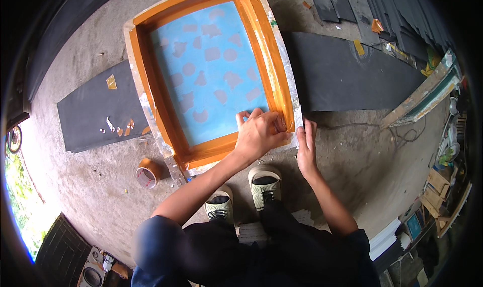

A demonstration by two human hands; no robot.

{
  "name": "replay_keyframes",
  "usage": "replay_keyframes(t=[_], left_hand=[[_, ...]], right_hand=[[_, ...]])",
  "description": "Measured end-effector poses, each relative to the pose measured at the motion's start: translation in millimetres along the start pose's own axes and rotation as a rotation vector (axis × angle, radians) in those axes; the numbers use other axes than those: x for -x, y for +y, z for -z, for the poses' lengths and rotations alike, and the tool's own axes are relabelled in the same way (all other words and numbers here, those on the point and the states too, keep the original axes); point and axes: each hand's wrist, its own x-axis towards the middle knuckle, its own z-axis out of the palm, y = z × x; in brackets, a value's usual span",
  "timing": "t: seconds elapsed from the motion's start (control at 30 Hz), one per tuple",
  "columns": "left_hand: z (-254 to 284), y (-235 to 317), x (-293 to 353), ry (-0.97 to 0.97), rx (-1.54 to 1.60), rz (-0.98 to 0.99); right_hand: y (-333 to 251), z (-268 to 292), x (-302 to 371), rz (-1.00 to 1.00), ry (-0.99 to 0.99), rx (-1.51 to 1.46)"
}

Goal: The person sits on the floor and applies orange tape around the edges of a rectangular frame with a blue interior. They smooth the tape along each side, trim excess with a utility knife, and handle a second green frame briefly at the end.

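A screen-printing frame (216,158) lies in front of me, its inner walls and rim lined with shiny orange packing tape (256,45). Its blue mesh (166,71) carries several grey shapes. My left hand (257,132) reaches over the near right corner, fingers curled and closed on the packing tape there; the fingertips are partly hidden. Beside the same corner, on the outer side, my right hand (308,149) has its fingers stretched out, close to the frame's pale edge. Between the right fingers I see nothing held.
A tape roll (148,173) stands on the concrete floor, left of the frame. Dark boards (347,73) extend from under or beside it on both sides, with tape scraps (126,128) on the left one. My shoes (265,186) are near the frame. Another frame (425,93) leans at right.
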Motion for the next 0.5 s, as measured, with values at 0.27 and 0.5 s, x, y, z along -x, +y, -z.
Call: replay_keyframes(t=[0.27, 0.5], left_hand=[[-24.2, -4.2, 11.5, 0.249, -0.13, -0.162], [-24.6, -29.3, 23.8, 0.348, -0.394, -0.338]], right_hand=[[15.3, -5.4, -2.1, 0.103, 0.101, 0.127], [22.9, -9.0, -12.9, 0.199, 0.064, 0.28]])
